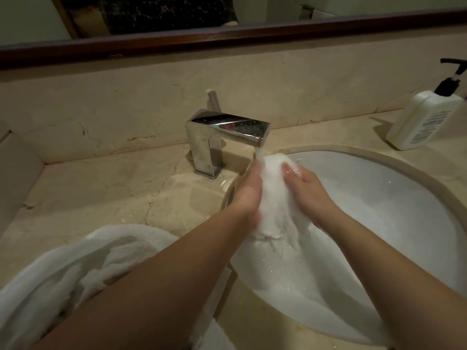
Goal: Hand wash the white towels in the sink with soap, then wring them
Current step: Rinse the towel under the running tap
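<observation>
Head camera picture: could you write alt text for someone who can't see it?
Two bare hands, left and right, hold a white towel under a running chrome tap over a white sink. Another towel lies on the counter; a pump bottle stands far right.

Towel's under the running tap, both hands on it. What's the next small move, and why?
Probably rub the towel between the left hand and right hand under the stream. Water still runs from the tap onto its top, both hands already hold its sides over the sink, and the soap bottle stands aside, untouched now.
</observation>
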`<state>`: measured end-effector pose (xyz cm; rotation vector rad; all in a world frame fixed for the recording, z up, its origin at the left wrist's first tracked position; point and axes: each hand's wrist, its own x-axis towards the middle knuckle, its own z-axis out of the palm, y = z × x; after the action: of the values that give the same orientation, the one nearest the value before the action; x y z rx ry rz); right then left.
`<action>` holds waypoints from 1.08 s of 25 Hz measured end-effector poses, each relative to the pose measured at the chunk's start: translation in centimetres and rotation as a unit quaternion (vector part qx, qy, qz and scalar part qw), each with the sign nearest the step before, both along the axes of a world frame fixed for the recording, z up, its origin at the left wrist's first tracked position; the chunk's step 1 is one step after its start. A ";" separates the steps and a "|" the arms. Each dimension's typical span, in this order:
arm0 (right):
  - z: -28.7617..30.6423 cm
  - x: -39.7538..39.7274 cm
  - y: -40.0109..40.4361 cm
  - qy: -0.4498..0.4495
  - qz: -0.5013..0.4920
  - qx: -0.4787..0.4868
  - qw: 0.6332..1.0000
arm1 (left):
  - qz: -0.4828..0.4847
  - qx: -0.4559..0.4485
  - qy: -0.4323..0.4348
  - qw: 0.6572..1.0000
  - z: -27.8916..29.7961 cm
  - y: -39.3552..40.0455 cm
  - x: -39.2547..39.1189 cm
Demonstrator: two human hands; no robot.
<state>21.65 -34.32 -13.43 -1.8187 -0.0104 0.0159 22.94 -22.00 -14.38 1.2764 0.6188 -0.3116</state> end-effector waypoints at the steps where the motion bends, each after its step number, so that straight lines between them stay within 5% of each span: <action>1: 0.0 0.0 0.8 -0.021 -0.013 -0.003 1.000 | -0.004 0.023 0.005 1.000 0.2 0.1 0.0; 8: -0.6 0.6 2.4 0.026 -0.096 0.003 0.995 | 0.030 0.053 -0.007 0.998 -0.7 -0.8 0.5; 11: -0.8 1.0 2.3 -0.008 -0.076 -0.090 0.993 | 0.033 0.067 -0.017 0.997 -1.0 -1.1 0.5; 16: -1.1 1.1 2.4 0.060 -0.115 0.044 0.991 | 0.044 0.096 -0.013 0.994 -0.7 -1.2 0.1; 20: -0.4 1.8 1.9 0.101 -0.118 0.050 0.987 | 0.005 0.059 -0.025 0.998 -0.2 -1.8 -1.3; 27: -0.6 1.2 3.4 -0.006 -0.083 0.049 0.995 | 0.134 0.069 0.037 0.988 0.5 -0.9 -1.3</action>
<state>22.83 -30.94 -14.05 -1.7156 0.1295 -0.1117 21.63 -22.86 -13.87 1.2982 0.8782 -0.0947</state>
